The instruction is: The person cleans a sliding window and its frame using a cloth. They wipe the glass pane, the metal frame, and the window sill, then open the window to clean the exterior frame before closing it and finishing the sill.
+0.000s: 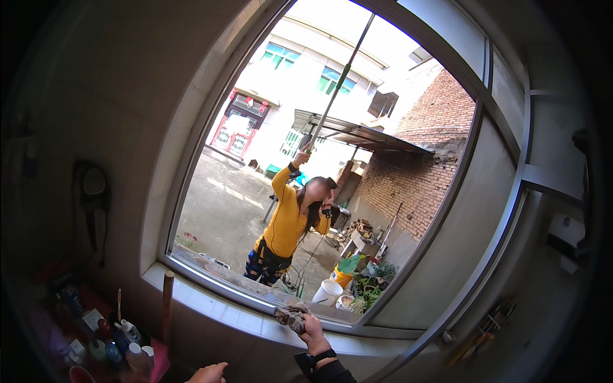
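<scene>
A crumpled grey-brown cloth [293, 318] is gripped in my right hand [313, 335], just above the white-tiled window sill [244, 320]. The cloth sits at the lower rail of the metal window frame [225, 300]. Only part of my left hand [209, 374] shows at the bottom edge, below the sill; its fingers are mostly cut off by the picture's rim. Through the window I see a person [282, 215] in a yellow top, outside in the courtyard, with one hand raised on a long pole [335, 88] that slants up past the top of the opening.
A round wooden stick [168, 306] stands upright against the sill. Bottles [135, 354] and toiletries crowd a surface at lower left. A hair dryer [93, 191] hangs on the left wall. Sliding panes [459, 230] fill the right. Outside stand a white bucket [327, 292] and plants [371, 289].
</scene>
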The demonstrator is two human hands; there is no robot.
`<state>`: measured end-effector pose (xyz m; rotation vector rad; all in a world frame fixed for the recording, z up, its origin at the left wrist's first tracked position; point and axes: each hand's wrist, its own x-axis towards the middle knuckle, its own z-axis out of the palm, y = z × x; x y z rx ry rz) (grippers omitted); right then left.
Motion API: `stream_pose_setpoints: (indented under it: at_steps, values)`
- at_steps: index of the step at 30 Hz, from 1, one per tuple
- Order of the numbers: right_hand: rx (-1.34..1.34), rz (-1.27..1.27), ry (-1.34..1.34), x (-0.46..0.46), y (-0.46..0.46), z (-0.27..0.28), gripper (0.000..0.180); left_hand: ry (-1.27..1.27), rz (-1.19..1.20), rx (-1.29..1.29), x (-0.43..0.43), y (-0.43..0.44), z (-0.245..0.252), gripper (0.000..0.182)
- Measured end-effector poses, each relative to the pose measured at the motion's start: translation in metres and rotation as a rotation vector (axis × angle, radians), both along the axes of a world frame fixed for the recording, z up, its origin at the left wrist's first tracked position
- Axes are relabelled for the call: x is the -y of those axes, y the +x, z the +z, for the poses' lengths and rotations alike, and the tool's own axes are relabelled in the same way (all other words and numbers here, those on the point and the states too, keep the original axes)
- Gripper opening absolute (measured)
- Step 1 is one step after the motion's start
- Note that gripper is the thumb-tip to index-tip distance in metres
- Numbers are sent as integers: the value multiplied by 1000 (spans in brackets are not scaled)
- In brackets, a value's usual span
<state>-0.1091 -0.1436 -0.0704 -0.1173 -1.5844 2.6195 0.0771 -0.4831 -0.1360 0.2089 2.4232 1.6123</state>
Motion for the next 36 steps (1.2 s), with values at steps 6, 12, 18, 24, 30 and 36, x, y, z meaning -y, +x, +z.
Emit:
stream_pose_setpoints:
  at_steps: [6, 12, 18, 24, 30, 36]
  values:
    - [7, 29, 7, -2, 13, 12, 25, -296, -116, -236, -3, 0, -12, 52]
    - [41, -9, 60, -33, 16, 3, 26, -310, -89, -286, -11, 0, -15, 51]
    - [76, -4, 139, -53, 40, 3, 27, -305, -100, -308, -22, -4, -14, 50]
    - [112, 46, 183, -78, 67, 0, 29, -313, -134, -270, -32, -8, -12, 51]
    - [158, 11, 194, -88, 88, -1, 32, -332, -161, -228, -41, -18, -3, 52]
    - [165, 43, 208, -75, 96, 2, 34, -327, -172, -227, -38, -20, -9, 51]
